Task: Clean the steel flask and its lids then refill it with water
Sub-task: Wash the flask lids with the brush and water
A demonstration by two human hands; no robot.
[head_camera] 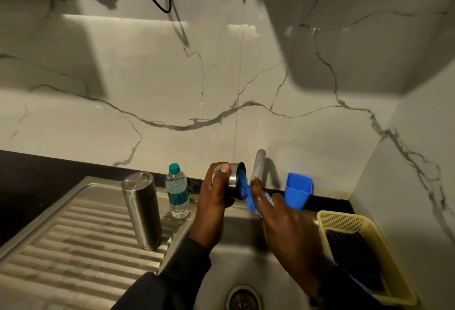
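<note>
The steel flask [142, 210] stands upright on the ribbed draining board [73, 243], left of the sink. My left hand [213, 201] grips a round steel lid [234, 181] above the sink basin, its open side turned right. My right hand [278, 221] holds a blue bristle brush [248, 197], and the bristles press into the lid's opening. The brush handle is mostly hidden under my fingers.
A small water bottle [177, 192] with a green cap stands behind the flask. A grey tap [258, 165] rises behind the lid. A blue cup [298, 190] sits by the wall. A yellow basket [364, 255] with a dark scrubber lies at the right. The drain [242, 298] is below.
</note>
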